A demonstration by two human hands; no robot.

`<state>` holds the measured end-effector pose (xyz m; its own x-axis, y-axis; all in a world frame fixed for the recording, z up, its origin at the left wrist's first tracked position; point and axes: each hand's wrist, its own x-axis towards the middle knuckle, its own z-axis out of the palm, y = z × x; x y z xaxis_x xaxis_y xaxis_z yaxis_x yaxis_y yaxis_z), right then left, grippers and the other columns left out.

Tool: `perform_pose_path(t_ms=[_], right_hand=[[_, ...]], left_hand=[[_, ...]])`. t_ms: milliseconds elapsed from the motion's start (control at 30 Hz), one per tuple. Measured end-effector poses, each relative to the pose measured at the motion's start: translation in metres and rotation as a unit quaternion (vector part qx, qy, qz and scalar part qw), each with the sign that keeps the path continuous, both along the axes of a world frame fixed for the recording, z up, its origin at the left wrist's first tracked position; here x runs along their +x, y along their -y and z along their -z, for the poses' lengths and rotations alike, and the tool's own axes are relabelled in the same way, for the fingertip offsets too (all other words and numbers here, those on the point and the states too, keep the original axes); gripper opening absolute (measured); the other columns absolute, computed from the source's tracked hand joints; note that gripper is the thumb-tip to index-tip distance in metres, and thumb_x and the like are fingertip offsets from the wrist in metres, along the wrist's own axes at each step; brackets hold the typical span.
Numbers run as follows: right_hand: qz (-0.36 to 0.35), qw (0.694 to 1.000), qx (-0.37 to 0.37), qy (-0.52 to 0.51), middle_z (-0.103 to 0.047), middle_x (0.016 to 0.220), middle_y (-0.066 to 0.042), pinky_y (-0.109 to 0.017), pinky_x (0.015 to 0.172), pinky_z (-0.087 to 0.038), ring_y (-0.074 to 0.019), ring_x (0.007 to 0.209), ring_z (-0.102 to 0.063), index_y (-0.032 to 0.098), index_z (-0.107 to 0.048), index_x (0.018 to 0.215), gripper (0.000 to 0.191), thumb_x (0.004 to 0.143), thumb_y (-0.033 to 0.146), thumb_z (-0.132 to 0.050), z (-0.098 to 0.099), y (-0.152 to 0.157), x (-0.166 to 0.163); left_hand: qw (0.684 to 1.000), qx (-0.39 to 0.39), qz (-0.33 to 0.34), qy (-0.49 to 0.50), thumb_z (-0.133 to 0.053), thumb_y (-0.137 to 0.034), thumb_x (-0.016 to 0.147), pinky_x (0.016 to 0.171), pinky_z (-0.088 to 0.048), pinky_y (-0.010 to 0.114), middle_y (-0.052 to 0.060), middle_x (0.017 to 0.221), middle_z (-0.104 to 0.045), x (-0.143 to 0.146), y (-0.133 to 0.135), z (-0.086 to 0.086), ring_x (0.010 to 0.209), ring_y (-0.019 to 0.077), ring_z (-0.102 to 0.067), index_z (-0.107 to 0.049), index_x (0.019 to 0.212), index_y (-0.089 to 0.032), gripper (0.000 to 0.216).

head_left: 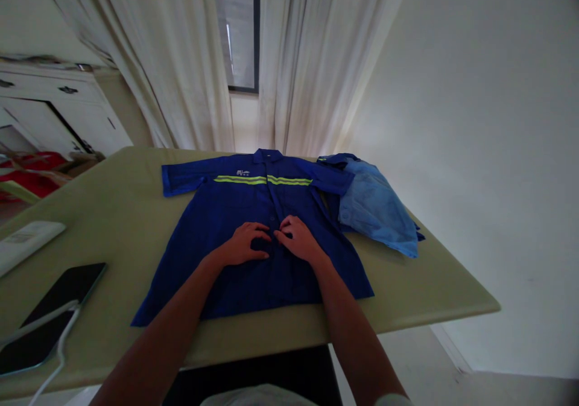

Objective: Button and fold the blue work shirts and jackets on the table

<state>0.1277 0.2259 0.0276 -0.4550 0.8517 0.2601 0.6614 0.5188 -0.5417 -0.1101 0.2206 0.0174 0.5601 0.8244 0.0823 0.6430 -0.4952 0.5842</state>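
At the far left a white remote (25, 240) and a dark phone (49, 315) with a white cable (56, 348) lie on the pale green table (117, 213). The dark blue work shirt (212, 213) lies flat in the middle, front up and collar away from the person, its hem near the front edge. The left hand (244, 243) and the right hand (298, 239) meet at the placket, fingers curled and tips down on the cloth; whether they pinch a button cannot be told. Just right, a light blue garment (375, 210) overlaps the sleeve. The likely risk is a tug at the placket rucking the front or dragging the hem off the edge
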Motion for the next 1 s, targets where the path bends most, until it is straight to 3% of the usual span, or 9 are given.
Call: perform_pose_path(t_ms=[133,300,433,600,800,867,1000], right_hand=[[-0.027,0.997,-0.046,0.063,-0.066,0.086,-0.003,-0.028,0.079,-0.041,-0.0155,0.083,-0.06,0.02,-0.073,0.075,0.038,0.106,0.033,-0.053,-0.005,0.006,-0.004],[-0.023,0.989,-0.078,0.123,-0.066,0.091,-0.004,-0.027,0.067,-0.035,-0.0169,0.081,-0.058,0.019,-0.071,0.089,0.031,0.086,0.05,-0.078,-0.01,0.013,-0.001],[-0.025,0.986,-0.072,0.146,-0.067,0.096,-0.004,-0.026,0.068,-0.034,-0.0174,0.084,-0.059,0.019,-0.071,0.093,0.024,0.082,0.039,-0.079,-0.009,0.014,0.0],[0.01,0.991,-0.082,0.11,-0.069,0.089,-0.004,-0.026,0.066,-0.033,-0.0157,0.079,-0.059,0.019,-0.072,0.084,0.012,0.085,0.03,-0.072,-0.008,0.011,-0.004],[0.039,0.997,-0.064,0.013,-0.069,0.083,-0.002,-0.026,0.071,-0.037,-0.0137,0.077,-0.059,0.018,-0.071,0.078,0.007,0.085,0.021,-0.071,-0.008,0.008,-0.005],[0.037,0.997,-0.065,0.005,-0.07,0.082,-0.002,-0.026,0.072,-0.037,-0.0139,0.077,-0.06,0.018,-0.072,0.078,0.007,0.084,0.021,-0.072,-0.008,0.008,-0.004],[0.032,0.996,-0.086,0.011,-0.071,0.083,-0.003,-0.025,0.071,-0.038,-0.0145,0.077,-0.061,0.017,-0.073,0.08,0.009,0.085,0.024,-0.074,-0.01,0.009,-0.004]], left_hand=[[0.999,-0.006,-0.023,-0.022,-0.078,-0.034,0.085,0.116,-0.034,0.05,0.006,0.138,-0.063,0.013,0.008,-0.003,0.13,0.0297,-0.053,-0.078,0.097,-0.027,0.014],[0.998,0.016,-0.053,-0.023,-0.072,-0.03,0.088,0.112,-0.037,0.05,0.006,0.134,-0.063,0.024,0.013,0.003,0.125,0.0291,-0.055,-0.075,0.098,-0.026,0.011],[0.997,0.023,-0.064,-0.021,-0.069,-0.029,0.089,0.114,-0.036,0.053,0.005,0.133,-0.062,0.025,0.013,0.008,0.125,0.0287,-0.055,-0.072,0.103,-0.028,0.014],[0.997,0.016,-0.068,-0.017,-0.071,-0.031,0.086,0.122,-0.021,0.063,0.007,0.135,-0.061,0.027,0.015,0.008,0.128,0.0302,-0.056,-0.071,0.104,-0.026,0.018],[0.995,0.007,-0.098,-0.02,-0.071,-0.024,0.083,0.122,-0.017,0.067,0.006,0.131,-0.064,0.035,0.02,0.007,0.129,0.0317,-0.056,-0.073,0.098,-0.026,0.015],[0.995,0.011,-0.1,-0.009,-0.068,-0.02,0.084,0.121,-0.022,0.065,0.005,0.124,-0.067,0.036,0.02,0.006,0.123,0.0294,-0.058,-0.072,0.097,-0.025,0.014],[0.997,0.033,-0.061,0.029,-0.068,-0.016,0.084,0.105,-0.043,0.046,0.005,0.11,-0.067,0.036,0.018,-0.001,0.11,0.0257,-0.061,-0.07,0.093,-0.022,0.011]])
